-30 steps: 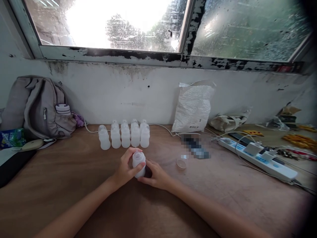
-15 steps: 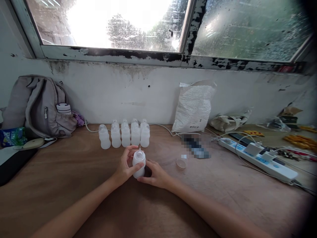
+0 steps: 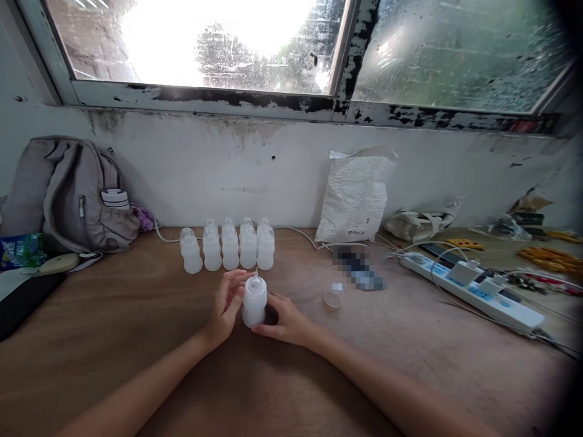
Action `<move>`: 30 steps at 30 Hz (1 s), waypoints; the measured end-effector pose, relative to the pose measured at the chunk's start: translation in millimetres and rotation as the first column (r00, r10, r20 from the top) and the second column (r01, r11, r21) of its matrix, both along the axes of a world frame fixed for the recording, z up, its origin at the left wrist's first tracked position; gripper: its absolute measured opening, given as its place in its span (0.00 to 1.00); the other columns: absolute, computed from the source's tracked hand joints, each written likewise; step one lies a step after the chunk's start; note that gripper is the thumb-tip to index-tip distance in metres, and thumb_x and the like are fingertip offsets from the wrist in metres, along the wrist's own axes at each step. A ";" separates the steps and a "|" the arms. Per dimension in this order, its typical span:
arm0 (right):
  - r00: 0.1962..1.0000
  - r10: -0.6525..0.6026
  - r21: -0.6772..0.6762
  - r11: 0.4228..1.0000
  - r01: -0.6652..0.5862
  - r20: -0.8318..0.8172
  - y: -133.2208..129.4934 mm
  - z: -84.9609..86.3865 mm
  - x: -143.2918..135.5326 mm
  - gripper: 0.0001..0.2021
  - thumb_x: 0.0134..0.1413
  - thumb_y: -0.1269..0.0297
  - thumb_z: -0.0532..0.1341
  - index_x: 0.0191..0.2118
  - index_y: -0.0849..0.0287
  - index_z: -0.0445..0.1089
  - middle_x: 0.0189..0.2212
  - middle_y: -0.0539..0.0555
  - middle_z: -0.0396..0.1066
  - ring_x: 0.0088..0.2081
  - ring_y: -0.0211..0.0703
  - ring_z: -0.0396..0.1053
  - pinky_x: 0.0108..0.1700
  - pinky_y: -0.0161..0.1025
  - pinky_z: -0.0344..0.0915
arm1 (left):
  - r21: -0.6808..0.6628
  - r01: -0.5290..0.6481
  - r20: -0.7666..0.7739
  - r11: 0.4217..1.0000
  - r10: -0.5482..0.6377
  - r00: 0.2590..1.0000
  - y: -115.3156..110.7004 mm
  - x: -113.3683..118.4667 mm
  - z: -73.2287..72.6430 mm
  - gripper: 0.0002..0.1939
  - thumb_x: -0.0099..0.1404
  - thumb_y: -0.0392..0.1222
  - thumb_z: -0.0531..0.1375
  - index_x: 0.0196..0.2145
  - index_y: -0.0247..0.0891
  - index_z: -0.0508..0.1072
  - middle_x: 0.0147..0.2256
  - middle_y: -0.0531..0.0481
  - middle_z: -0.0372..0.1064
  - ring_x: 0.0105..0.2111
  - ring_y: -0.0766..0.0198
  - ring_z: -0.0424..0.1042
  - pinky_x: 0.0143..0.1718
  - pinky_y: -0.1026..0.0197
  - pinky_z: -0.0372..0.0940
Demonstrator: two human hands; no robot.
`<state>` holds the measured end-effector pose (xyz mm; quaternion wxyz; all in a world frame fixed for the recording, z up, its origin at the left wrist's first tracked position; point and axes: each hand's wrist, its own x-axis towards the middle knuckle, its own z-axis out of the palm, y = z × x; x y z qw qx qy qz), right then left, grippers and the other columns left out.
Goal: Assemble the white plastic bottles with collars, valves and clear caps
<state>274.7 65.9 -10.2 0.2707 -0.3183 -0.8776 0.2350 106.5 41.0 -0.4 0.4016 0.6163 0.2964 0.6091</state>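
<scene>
A frosted white baby bottle stands upright on the wooden table in front of me, a clear pointed nipple at its top and no cover over it. My right hand grips its lower part from the right, thumb at the front near the base. At the bottle's left side is my left hand, thumb and fingers apart and no longer wrapped round it; whether a fingertip still touches is hard to tell. To the right lies a clear plastic cover. Behind, several similar bottles with clear covers stand grouped.
A grey backpack sits at the left, near a black flat item. A white plastic mailer bag leans on the wall. At right are a power strip with cables and a pixelated dark object.
My left hand has loosened from the bottle; its thumb has come off the bottle's front and moved left. My right hand stays on the bottle.
</scene>
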 end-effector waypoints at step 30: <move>0.998 0.016 0.028 0.999 -0.017 0.057 -3.3 2.1 -0.1 0.27 0.41 0.56 0.62 0.49 0.60 0.60 0.41 0.57 0.67 0.43 0.49 0.62 0.45 0.44 0.57 | 0.016 -0.087 -0.047 0.996 0.087 0.995 1.5 -0.3 -3.4 0.16 0.61 0.47 0.52 0.45 0.40 0.57 0.48 0.43 0.59 0.40 0.61 0.68 0.39 0.59 0.63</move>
